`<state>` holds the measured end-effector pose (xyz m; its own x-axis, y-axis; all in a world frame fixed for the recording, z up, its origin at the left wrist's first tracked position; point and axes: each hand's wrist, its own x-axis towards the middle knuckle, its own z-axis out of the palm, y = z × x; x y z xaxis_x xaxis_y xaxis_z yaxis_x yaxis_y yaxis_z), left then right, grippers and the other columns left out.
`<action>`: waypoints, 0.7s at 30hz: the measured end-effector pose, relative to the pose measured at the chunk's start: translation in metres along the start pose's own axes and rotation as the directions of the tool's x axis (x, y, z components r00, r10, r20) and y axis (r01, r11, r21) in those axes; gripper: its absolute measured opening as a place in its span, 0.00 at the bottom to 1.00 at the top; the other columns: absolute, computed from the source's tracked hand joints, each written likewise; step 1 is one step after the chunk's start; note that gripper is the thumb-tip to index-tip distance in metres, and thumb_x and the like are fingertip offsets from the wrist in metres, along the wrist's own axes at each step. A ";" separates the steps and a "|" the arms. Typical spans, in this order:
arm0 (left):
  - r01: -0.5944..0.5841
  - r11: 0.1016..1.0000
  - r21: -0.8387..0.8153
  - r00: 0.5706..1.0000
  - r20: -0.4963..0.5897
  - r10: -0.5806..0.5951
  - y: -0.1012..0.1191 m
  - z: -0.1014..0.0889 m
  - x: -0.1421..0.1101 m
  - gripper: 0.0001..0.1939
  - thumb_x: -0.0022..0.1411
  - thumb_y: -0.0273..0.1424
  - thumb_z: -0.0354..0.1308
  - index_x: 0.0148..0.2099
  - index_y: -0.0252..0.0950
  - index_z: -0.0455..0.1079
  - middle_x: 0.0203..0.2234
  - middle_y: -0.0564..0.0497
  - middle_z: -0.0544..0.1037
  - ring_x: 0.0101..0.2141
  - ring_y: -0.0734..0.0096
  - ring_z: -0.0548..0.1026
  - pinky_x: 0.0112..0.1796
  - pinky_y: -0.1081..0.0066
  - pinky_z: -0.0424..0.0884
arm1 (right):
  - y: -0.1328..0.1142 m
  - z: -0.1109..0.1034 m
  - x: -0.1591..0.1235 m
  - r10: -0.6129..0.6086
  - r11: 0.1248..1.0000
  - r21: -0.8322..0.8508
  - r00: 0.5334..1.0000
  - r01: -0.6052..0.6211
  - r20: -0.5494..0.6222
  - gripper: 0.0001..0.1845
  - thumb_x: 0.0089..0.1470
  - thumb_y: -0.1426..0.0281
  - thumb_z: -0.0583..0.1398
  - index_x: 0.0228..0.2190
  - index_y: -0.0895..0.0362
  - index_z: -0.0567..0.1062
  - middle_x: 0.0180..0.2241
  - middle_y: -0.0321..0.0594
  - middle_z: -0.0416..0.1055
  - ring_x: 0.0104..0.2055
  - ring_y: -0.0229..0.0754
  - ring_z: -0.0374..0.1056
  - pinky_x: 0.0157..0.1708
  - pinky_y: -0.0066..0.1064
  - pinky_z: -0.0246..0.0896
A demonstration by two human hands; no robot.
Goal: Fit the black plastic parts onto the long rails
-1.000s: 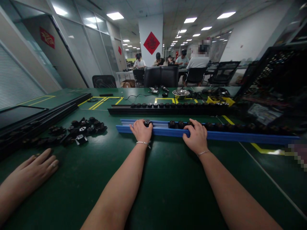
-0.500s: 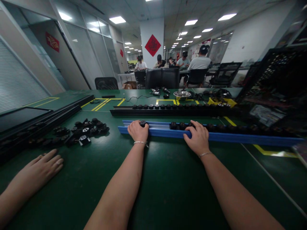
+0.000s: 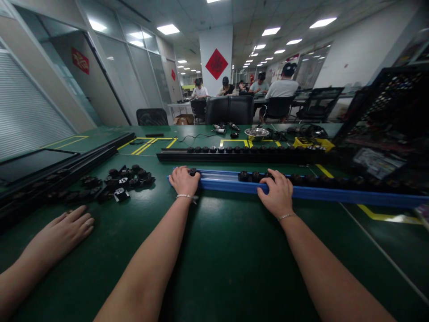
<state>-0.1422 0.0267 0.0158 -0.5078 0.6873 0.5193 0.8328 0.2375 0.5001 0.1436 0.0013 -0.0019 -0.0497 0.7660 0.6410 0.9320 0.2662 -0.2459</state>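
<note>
A long blue rail (image 3: 221, 184) lies across the green table in front of me, with a row of small black modules (image 3: 255, 176) seated in its channel toward the right. My left hand (image 3: 183, 182) is closed at the rail's left end, thumb and fingers around a single black module (image 3: 192, 171) that sits apart from the row. A bare stretch of channel separates the two. Farther right, my right hand (image 3: 278, 190) grips the rail, its thumb on the near wall and its fingers over the modules, partly hiding them.
Another person's hand (image 3: 65, 230) rests on the table at left, near a pile of loose black modules (image 3: 134, 177). Behind the blue rail lies a black rail (image 3: 208, 157) with modules. A metal bowl (image 3: 256, 133) and a yellow tray (image 3: 313, 143) stand farther back.
My left hand has slid left along the blue rail with the single black module, widening the bare stretch. My right hand stays at the same place on the rail.
</note>
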 end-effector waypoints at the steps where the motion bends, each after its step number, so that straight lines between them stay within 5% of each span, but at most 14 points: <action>1: -0.011 1.000 0.011 1.000 0.000 0.011 -0.004 0.000 0.003 0.14 0.49 0.37 0.56 0.39 0.39 0.70 0.47 0.46 0.73 0.53 0.54 0.62 0.56 0.50 0.51 | 0.000 0.000 0.000 -0.001 1.000 0.000 1.000 0.001 -0.002 0.07 0.48 0.66 0.56 0.30 0.54 0.72 0.54 0.46 0.60 0.59 0.53 0.51 0.56 0.53 0.44; 13: -0.037 0.995 0.093 0.991 0.134 0.024 -0.036 -0.007 0.030 0.16 0.50 0.38 0.55 0.41 0.37 0.70 0.54 0.45 0.68 0.57 0.49 0.58 0.55 0.54 0.55 | 0.000 0.001 0.000 -0.007 1.000 0.000 0.999 0.007 -0.032 0.07 0.46 0.66 0.56 0.30 0.54 0.72 0.55 0.45 0.59 0.60 0.55 0.48 0.55 0.53 0.45; 17: 0.029 0.996 0.085 0.970 0.237 -0.048 -0.050 -0.010 0.043 0.18 0.52 0.39 0.53 0.44 0.37 0.68 0.45 0.43 0.75 0.46 0.55 0.71 0.45 0.61 0.66 | 0.001 0.002 0.000 -0.011 1.000 -0.004 0.999 0.011 -0.034 0.07 0.47 0.66 0.56 0.29 0.54 0.72 0.55 0.46 0.59 0.61 0.55 0.47 0.55 0.53 0.45; 21: 0.099 0.990 0.103 0.961 0.247 -0.122 -0.060 -0.015 0.052 0.18 0.53 0.40 0.53 0.44 0.37 0.67 0.39 0.45 0.77 0.42 0.57 0.73 0.40 0.64 0.67 | 0.002 0.003 0.000 -0.012 1.000 0.007 0.999 0.013 -0.033 0.07 0.47 0.66 0.56 0.29 0.54 0.72 0.54 0.46 0.60 0.60 0.55 0.47 0.55 0.54 0.45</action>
<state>-0.2215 0.0379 0.0229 -0.5352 0.8013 0.2673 0.7967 0.3736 0.4751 0.1445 0.0036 -0.0048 -0.0494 0.7429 0.6676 0.9286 0.2803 -0.2432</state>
